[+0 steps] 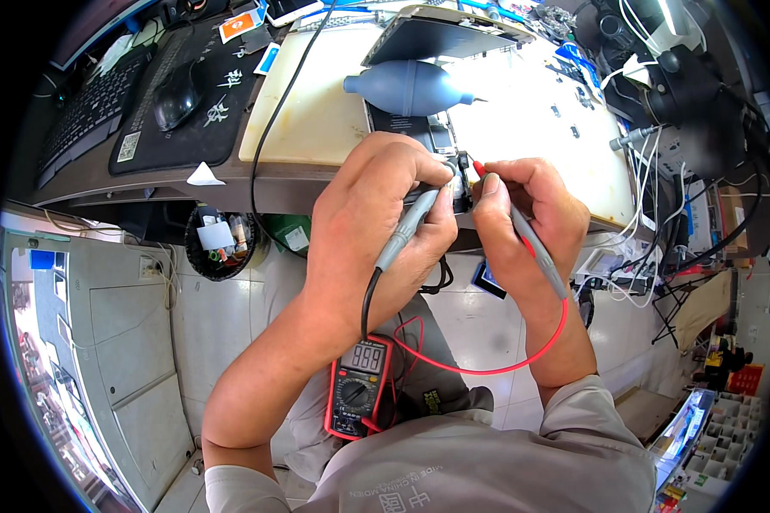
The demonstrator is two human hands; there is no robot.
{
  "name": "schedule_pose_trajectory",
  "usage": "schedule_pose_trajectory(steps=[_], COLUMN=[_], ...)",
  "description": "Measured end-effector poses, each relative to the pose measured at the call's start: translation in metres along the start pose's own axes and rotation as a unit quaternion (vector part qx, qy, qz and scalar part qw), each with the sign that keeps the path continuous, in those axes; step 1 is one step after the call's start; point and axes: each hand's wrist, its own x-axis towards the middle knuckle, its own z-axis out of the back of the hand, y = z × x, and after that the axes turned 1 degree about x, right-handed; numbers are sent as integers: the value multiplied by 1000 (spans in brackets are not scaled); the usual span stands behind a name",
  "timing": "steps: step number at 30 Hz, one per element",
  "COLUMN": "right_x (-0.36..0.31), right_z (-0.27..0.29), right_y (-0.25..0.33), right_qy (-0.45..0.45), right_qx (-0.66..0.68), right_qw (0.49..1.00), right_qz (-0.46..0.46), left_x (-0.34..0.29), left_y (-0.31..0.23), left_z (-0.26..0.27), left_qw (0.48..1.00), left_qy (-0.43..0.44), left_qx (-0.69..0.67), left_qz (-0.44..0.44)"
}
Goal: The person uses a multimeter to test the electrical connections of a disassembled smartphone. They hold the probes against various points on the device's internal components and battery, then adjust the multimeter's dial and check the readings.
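Note:
My left hand (372,218) is closed round a grey multimeter probe (408,229) with a black lead. In my right hand (535,214) is the other grey probe (539,252), which has a red collar near its tip and a red lead. Both probes point at an opened phone (415,128) at the table's near edge; my fingers hide much of it, and I cannot tell whether the tips touch it. A blue rubber air blower (409,88) lies across the phone's far part. On my lap rests a red and black multimeter (359,386) with its display lit.
Behind the blower stands a tilted dark panel (441,36) on the pale work mat (308,111). A mouse (178,96) and keyboard (94,111) lie at left. A black cable (269,128) hangs over the table edge above a waste bin (222,244). Cables crowd the right side.

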Motion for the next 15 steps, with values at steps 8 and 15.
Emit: schedule_pose_trajectory(steps=[8,15], right_x=[1,1], right_z=[0,-1], right_y=[1,3], right_qy=[-2,-8], right_qx=[0,10], right_qw=[1000,999], right_qz=[-1,-32], left_x=[1,1], left_y=[1,1], left_z=[-1,-3], left_qw=[1000,1000], left_qy=[-8,-11], left_qx=[4,12], left_qz=[-12,-17])
